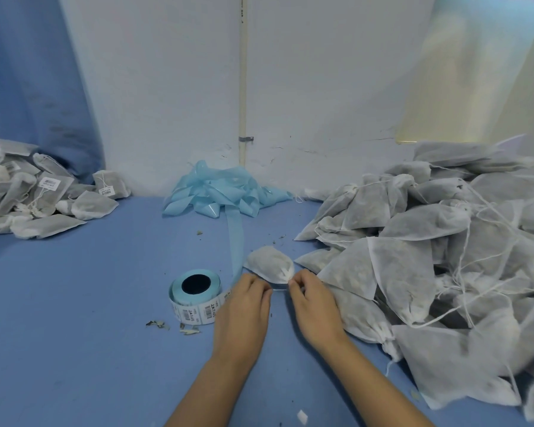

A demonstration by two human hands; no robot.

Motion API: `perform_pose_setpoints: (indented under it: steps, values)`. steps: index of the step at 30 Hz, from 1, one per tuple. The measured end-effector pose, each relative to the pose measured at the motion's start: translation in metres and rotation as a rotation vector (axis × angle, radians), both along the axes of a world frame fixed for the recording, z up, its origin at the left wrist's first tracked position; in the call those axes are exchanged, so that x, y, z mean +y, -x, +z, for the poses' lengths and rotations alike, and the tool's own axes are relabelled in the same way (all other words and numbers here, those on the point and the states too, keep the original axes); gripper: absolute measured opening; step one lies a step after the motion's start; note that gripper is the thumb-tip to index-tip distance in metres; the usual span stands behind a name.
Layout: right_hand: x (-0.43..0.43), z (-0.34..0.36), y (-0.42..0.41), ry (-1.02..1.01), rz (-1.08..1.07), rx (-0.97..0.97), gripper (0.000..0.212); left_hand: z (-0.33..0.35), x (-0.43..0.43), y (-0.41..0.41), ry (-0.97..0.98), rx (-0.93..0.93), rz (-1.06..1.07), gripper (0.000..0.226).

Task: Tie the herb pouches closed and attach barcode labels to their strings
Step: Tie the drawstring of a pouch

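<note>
On the blue table (74, 303), 1 small white herb pouch (267, 265) lies just beyond the 2 hands, its gathered neck pointing back toward the person and sitting right at the fingertips of the right hand (313, 298). That hand has its fingers curled and pinches the pouch's neck or the string at it; which of the 2 is too small to tell. The left hand (244, 303) lies just to the left of the neck, fingers curled under, and pinches the other end of a short length of white string (279, 290) that runs taut between the 2 hands. The pouch body rests on the table on the far side of both hands, between them and tilted away to the left. Just left of the left hand, touching or nearly touching its knuckles, stands a roll of barcode labels (196, 295) on pale blue backing, with printed labels showing on its outer turn. A strip of blue backing (236, 235) leads from it away to a crumpled heap of used backing (222, 192) against the white wall (321, 87). To the right of the right hand rises a large pile of untied pouches (429, 257) with loose strings trailing over it. Well apart at far left lies a smaller pile of labelled pouches (37, 198). Bits of dried herb (159, 324) lie scattered near the roll.
</note>
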State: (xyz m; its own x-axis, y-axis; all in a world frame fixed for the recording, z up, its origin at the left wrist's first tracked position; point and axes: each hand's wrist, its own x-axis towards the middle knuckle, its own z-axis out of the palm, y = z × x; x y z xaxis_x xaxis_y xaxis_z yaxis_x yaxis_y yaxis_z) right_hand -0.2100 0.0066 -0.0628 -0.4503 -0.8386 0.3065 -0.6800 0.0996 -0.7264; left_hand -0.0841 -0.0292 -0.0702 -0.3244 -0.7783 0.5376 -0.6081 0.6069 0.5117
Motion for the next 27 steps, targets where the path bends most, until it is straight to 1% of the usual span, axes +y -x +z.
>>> perform_pose_setpoints:
  steps: [1, 4, 6, 8, 10, 14, 17, 18, 21, 24, 27]
  values:
    - [0.0, 0.0, -0.001, -0.001, -0.006, 0.037, 0.017, -0.001, 0.0, 0.001, 0.007, -0.004, -0.033, 0.02]
    - [0.004, -0.001, -0.005, 0.01, 0.013, 0.149, 0.018, -0.004, -0.001, 0.004, -0.045, 0.071, -0.239, 0.021]
    - [0.008, -0.003, -0.007, 0.024, 0.034, 0.211, 0.025, -0.002, 0.0, 0.006, -0.123, 0.148, -0.33, 0.03]
    - [0.01, -0.005, -0.009, 0.022, 0.074, 0.247, 0.039, 0.003, 0.001, 0.006, -0.257, 0.284, -0.369, 0.035]
    - [0.012, -0.006, -0.012, -0.002, 0.115, 0.267, 0.052, 0.004, 0.0, 0.006, -0.32, 0.372, -0.381, 0.036]
    - [0.012, -0.007, -0.016, -0.011, 0.154, 0.308, 0.065, 0.004, -0.002, 0.006, -0.322, 0.418, -0.369, 0.031]
    - [0.012, -0.009, -0.016, -0.002, 0.14, 0.314, 0.073, 0.003, -0.005, 0.007, -0.286, 0.429, -0.335, 0.017]
    - [0.011, -0.01, -0.015, 0.002, 0.135, 0.308, 0.075, 0.004, -0.005, 0.008, -0.272, 0.428, -0.324, 0.017]
    - [0.011, -0.011, -0.013, 0.023, 0.136, 0.297, 0.077, 0.004, -0.005, 0.007, -0.24, 0.436, -0.311, 0.021]
    - [0.013, -0.008, -0.016, 0.079, 0.173, 0.308, 0.074, 0.002, -0.007, 0.007, -0.22, 0.421, -0.29, 0.018]
    - [0.014, -0.005, -0.016, 0.188, 0.157, 0.338, 0.059, 0.0, -0.008, 0.007, -0.219, 0.394, -0.297, 0.016]
